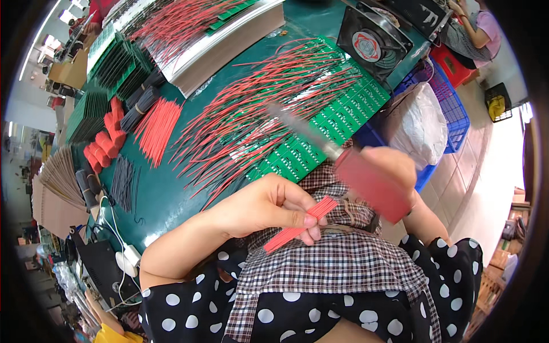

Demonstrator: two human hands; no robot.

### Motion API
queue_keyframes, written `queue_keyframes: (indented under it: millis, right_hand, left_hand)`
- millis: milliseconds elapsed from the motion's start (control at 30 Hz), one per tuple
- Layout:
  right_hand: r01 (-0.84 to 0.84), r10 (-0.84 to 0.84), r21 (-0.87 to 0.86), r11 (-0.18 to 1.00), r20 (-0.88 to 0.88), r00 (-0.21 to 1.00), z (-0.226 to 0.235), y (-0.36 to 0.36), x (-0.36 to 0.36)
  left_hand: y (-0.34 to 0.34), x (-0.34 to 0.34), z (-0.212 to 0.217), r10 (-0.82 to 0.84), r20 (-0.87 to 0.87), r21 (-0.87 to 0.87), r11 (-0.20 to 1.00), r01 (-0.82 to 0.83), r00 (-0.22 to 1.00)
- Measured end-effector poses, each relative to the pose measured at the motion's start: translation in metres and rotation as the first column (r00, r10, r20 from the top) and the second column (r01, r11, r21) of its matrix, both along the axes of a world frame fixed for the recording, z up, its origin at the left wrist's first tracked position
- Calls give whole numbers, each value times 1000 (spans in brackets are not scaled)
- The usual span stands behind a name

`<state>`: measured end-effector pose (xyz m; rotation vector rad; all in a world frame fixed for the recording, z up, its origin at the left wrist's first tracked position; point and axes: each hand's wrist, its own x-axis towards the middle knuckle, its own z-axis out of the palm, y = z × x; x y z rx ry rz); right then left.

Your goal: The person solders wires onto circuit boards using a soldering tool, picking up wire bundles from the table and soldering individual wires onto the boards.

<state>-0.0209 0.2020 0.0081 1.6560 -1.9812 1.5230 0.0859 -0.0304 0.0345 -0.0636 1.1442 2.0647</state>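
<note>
My left hand (274, 208) is closed round a short bundle of straight red wires (281, 240), held above my checked apron. In my right hand (394, 164) is a red-handled tool (372, 186) with a metal collar and a long narrow metal end. Motion smears it, so its exact kind does not show. The tool's tip reaches up and left over a row of green circuit boards (337, 120). Many red and black wires (257, 114) fan out from these boards across the table. The two hands are apart, the right one slightly farther out.
On the green table (168, 208) lie loose red wires (158, 132), black wires (123, 182) and tied red bundles (103, 146). A black fan (374, 46) stands at the back right. Blue crates (454, 108) with a white bag (420, 123) are at my right. Another person (477, 34) sits beyond.
</note>
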Motion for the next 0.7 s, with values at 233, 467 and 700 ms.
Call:
queue_keyframes:
  millis: [233,467,700]
  right_hand:
    - [-103,110,86,991,-83,990,-19,15,22]
    - [16,-330,676,736,338,881,-22,70,59]
    - [-162,-140,164,973,978,153,-17,61,65]
  left_hand:
    - [-9,8,15,105,-32,-144,984,-108,994]
    - [-36,57,10,-305,-794,-595,215,-775,526]
    - [-10,77,-34,-521,-725,-574,95,-813,451]
